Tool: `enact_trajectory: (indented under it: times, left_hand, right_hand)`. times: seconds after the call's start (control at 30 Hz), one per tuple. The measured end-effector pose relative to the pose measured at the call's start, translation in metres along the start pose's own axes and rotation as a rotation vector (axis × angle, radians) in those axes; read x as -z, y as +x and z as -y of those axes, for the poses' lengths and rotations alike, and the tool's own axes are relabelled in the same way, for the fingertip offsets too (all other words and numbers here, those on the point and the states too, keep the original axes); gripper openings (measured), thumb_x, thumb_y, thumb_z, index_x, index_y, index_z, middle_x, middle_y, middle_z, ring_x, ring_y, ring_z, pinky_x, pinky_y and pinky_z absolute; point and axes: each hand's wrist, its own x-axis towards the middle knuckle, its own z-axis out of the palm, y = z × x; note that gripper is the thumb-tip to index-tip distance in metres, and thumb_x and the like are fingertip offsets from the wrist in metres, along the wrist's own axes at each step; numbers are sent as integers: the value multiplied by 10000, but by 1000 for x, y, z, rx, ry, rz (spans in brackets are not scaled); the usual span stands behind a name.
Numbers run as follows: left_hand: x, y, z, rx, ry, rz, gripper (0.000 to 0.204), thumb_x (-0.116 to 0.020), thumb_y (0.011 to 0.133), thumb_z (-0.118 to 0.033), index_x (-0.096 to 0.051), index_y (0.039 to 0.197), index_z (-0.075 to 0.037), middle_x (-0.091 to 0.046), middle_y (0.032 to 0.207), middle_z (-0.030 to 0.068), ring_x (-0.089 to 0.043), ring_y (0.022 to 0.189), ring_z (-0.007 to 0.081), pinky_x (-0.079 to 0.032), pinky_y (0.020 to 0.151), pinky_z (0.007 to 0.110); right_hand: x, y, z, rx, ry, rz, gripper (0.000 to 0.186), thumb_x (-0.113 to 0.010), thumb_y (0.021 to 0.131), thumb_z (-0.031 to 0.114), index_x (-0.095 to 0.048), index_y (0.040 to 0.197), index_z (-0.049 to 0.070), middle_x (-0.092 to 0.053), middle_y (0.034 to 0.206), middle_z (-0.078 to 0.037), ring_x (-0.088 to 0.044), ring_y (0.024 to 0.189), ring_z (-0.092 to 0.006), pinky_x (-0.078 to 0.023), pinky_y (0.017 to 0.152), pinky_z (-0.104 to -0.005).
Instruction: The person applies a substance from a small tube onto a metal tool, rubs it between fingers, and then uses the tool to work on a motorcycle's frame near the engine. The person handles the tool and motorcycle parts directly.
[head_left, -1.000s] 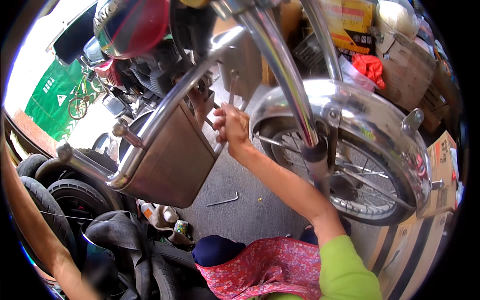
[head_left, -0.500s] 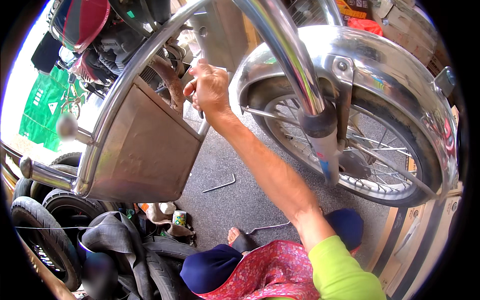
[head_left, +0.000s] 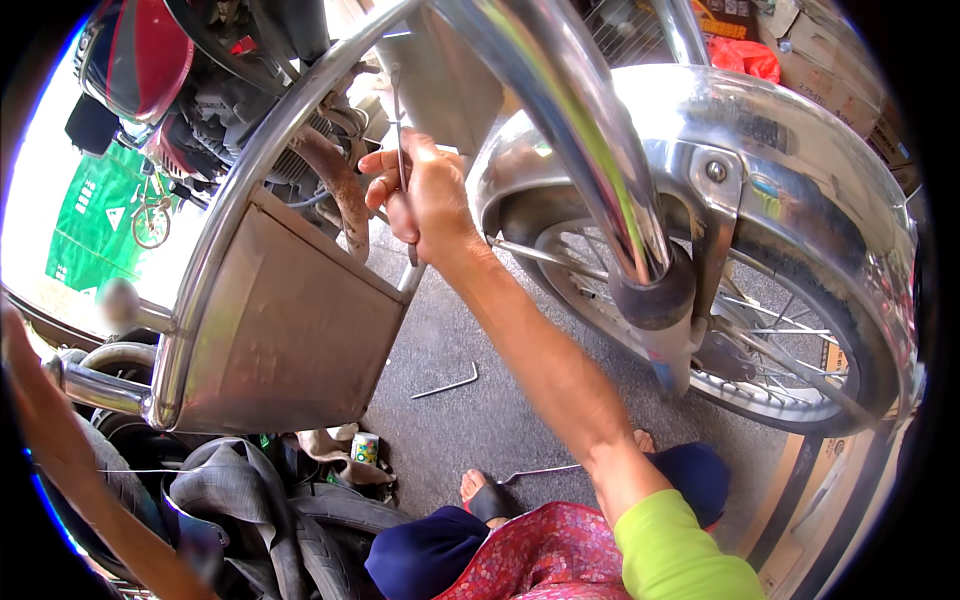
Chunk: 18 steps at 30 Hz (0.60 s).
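Observation:
My right hand (head_left: 432,200) is closed around a long, slim metal wrench (head_left: 403,150), its fingers curled about the shaft. The wrench's upper end lies against the grey metal panel (head_left: 440,85) behind the chrome tubing. To the left of this hand hangs a dull metal box (head_left: 290,310) inside a bent chrome tube frame (head_left: 205,260). On the right are a chrome fork tube (head_left: 600,150) and a spoked wheel under a shiny mudguard (head_left: 800,150). At the far left edge my left hand (head_left: 18,345) shows only partly; its fingers are cut off by the rim.
A hex key (head_left: 444,381) lies on the grey floor. Black tyres and inner tubes (head_left: 225,490) pile up at lower left, beside a small can (head_left: 365,447). Another motorcycle (head_left: 215,100) stands at upper left. Cardboard boxes (head_left: 830,60) are stacked at upper right.
My left forearm and hand have come into view at the left edge. In my right hand the wrench now shows clearly, standing nearly upright. The whole view has shifted slightly.

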Motion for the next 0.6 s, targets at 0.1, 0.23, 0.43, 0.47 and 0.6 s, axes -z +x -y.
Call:
enact_trajectory:
  times: [0.1, 0.23, 0.43, 0.47, 0.6]
  left_hand:
    - [-37, -18, -5, 23, -134, 83, 880, -546, 914, -546, -204, 1446, 66, -509, 1240, 234, -607, 807, 282, -523, 601, 357]
    - [-67, -24, -41, 271, -249, 91, 788, -465, 931, -580, -260, 1456, -29, -574, 1097, 150, -551, 689, 162, -431, 509, 274]
    - [-71, -20, -90, 436, -166, 117, 836, -279, 890, -750, -300, 1494, -173, -645, 791, 21, -426, 484, -16, -280, 379, 145]
    - [-74, -21, -91, 433, -183, 127, 844, -279, 885, -756, -300, 1494, -173, -645, 789, 20, -423, 481, -15, -278, 379, 145]
    - [-64, -21, -92, 424, -209, 150, 876, -278, 865, -780, -300, 1494, -171, -641, 782, 17, -412, 467, -15, -271, 379, 146]
  right_hand:
    - [-7, 7, -11, 38, 7, -62, 523, -407, 996, 392, -592, 830, -68, -544, 550, -98, -346, 303, -72, -230, 283, -229]
    - [-12, 14, -14, 189, -55, -57, 524, -458, 980, 425, -590, 819, -55, -536, 550, -82, -378, 342, -74, -248, 301, -235]
    - [-18, 31, -27, 383, -278, -2, 589, -416, 993, 495, -602, 786, -25, -523, 526, -54, -414, 383, -90, -293, 330, -239]
    - [-12, 38, -28, 370, -290, 7, 595, -410, 994, 499, -603, 785, -23, -520, 524, -51, -413, 383, -87, -295, 330, -237]
    - [10, 67, -41, 282, -283, 91, 616, -387, 996, 517, -608, 779, -16, -507, 516, -36, -412, 385, -75, -302, 332, -229]
